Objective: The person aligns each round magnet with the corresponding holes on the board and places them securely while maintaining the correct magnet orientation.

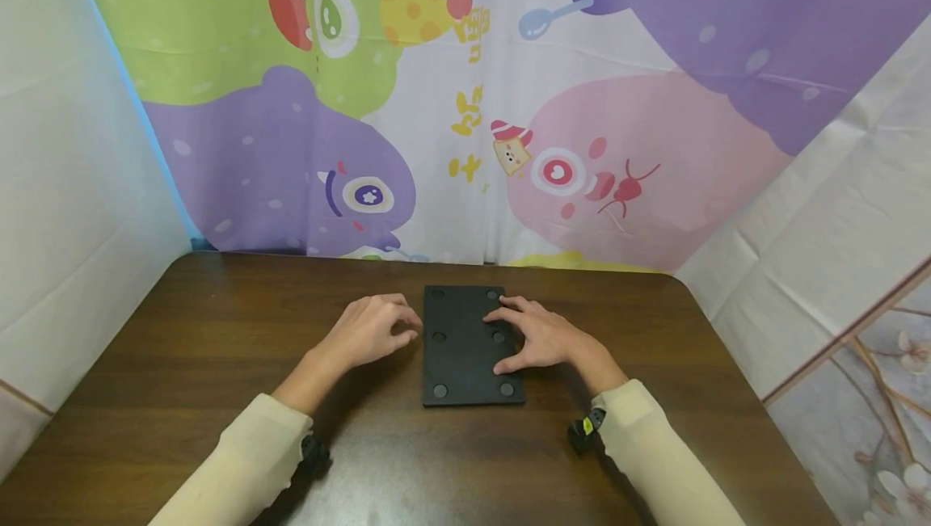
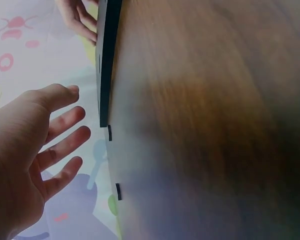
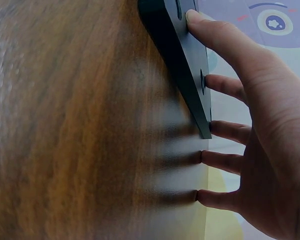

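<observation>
A flat black rectangular slab lies on the table, with several round discs along its two long sides. What kind of thing it is cannot be told. My left hand is just left of the slab, its fingers loosely bent and holding nothing. In the left wrist view, a gap shows between the left fingers and the slab's edge. My right hand spreads over the slab's right side. In the right wrist view, its thumb and index fingertip meet the slab, while other fingertips reach down to the tabletop.
The dark brown wooden table has rounded far corners. A cartoon-printed curtain hangs behind it, and pale sheets close in both sides. A small black device sits at the left wrist, and another at the right.
</observation>
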A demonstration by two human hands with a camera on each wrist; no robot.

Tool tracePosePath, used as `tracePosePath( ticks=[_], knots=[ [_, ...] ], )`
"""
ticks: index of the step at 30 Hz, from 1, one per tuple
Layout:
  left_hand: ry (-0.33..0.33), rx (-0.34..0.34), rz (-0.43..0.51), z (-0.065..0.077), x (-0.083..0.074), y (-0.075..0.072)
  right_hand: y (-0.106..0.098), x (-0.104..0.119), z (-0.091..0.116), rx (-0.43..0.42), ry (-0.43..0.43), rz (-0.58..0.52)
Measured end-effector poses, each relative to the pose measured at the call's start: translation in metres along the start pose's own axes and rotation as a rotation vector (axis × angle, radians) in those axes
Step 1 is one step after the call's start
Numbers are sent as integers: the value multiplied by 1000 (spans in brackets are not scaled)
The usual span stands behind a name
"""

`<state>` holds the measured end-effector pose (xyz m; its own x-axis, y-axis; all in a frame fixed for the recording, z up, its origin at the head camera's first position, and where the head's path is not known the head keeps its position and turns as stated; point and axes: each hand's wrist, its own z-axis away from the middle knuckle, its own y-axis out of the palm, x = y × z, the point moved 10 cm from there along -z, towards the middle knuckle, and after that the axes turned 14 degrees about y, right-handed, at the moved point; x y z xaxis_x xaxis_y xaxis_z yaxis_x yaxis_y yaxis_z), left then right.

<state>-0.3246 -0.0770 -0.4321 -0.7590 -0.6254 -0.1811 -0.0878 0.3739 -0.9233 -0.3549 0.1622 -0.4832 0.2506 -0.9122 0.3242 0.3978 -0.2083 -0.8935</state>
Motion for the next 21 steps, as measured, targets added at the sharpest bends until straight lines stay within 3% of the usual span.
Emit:
tracePosePath(
  ticks=[11, 21],
  knots=[
    [-69, -13, 11, 0, 14, -1, 0, 1, 1, 6, -1, -8],
    [-88, -20, 6, -1, 23, 1, -1, 2, 3, 4, -5, -8]
  ],
)
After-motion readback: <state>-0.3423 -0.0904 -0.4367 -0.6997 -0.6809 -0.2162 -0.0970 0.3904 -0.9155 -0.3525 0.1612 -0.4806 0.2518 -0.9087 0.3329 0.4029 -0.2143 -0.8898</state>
